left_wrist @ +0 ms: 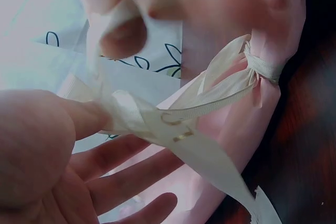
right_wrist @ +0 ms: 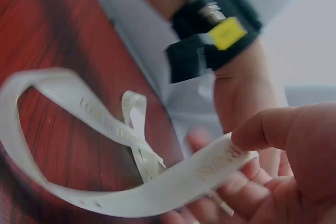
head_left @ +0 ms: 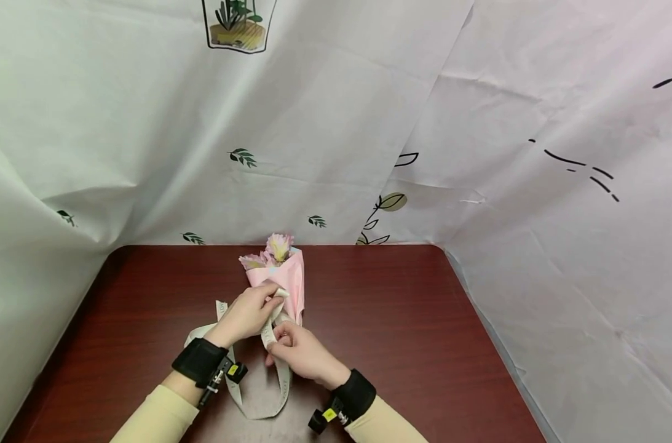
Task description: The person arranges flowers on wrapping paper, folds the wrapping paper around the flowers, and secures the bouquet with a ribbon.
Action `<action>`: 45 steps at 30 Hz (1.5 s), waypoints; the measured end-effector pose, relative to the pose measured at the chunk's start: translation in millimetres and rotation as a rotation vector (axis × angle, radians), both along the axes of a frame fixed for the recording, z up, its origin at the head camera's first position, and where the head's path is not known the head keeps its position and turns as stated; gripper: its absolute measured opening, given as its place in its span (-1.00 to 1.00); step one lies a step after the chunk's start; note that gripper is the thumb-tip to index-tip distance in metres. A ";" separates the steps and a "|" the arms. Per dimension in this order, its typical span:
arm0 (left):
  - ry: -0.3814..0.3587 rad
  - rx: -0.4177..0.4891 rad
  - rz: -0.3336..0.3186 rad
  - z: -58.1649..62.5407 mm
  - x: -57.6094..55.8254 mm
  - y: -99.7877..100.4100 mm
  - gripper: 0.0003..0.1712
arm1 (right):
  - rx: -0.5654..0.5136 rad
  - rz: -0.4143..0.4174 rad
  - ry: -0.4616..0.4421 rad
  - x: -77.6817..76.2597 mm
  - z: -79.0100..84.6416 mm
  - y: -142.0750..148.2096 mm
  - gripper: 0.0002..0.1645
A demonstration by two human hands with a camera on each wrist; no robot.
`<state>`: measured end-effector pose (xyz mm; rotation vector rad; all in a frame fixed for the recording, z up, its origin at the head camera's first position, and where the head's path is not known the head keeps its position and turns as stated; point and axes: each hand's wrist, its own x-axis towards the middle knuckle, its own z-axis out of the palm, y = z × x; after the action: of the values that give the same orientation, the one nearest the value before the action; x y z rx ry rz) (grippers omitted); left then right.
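A small bouquet lies on the table, its pink wrapping paper (head_left: 294, 280) topped by pink and yellow flowers (head_left: 279, 247). Cream ribbon (left_wrist: 207, 158) printed with gold letters is tied around the gathered paper, the knot (left_wrist: 254, 69) showing in the left wrist view. Over the lower wrapping, my left hand (head_left: 251, 311) pinches a folded part of the ribbon between thumb and forefinger, other fingers spread. Just below it to the right, my right hand (head_left: 304, 354) pinches another stretch of the ribbon with thumb and fingers. From there the ribbon hangs in a long loop toward the front.
The dark red-brown table (head_left: 402, 320) reaches back to a pale cloth backdrop (head_left: 324, 123) with leaf drawings. More ribbon curls on the table beside the left wrist. Each wrist carries a black strap (head_left: 201, 362) with a small camera.
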<state>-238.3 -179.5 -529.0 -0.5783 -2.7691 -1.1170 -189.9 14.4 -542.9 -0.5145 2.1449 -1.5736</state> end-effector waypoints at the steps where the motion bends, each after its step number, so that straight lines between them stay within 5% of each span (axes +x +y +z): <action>1: 0.001 -0.002 0.005 -0.2 0.1 0.4 -0.87 | -0.037 -0.002 -0.050 -1.1 1.0 3.0 -0.94; 4: -0.007 -0.001 0.007 -0.6 0.4 2.6 -0.86 | -0.028 -0.021 -0.046 -7.4 5.0 12.3 -0.91; 10: -0.032 0.032 -0.034 -3.4 -0.8 6.6 -0.78 | 0.307 -0.055 0.274 -25.4 18.6 29.9 -0.87; 15: -0.062 0.117 -0.051 -5.2 -1.6 6.8 -0.77 | 0.490 -0.069 0.418 -37.3 22.9 35.1 -0.88; 24: -0.098 0.198 -0.029 -6.5 -2.6 8.4 -0.90 | 0.566 -0.068 0.558 -49.9 -0.5 28.3 -0.91; 37: -0.134 0.233 -0.090 -9.1 0.8 8.3 -0.88 | 0.622 -0.131 0.818 -54.1 -27.8 17.9 -0.78; 41: -0.150 0.221 -0.109 -10.1 1.6 7.8 -0.87 | 0.576 -0.115 0.782 -56.3 -30.4 21.5 -0.83; 45: -0.146 0.213 -0.111 -10.6 1.9 7.8 -0.87 | 0.397 -0.045 0.570 -61.4 -30.5 27.8 -0.81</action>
<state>-236.4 -171.7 -539.6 -0.6545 -2.7141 -1.5124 -251.3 42.1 -573.3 -0.8554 2.8149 -1.0492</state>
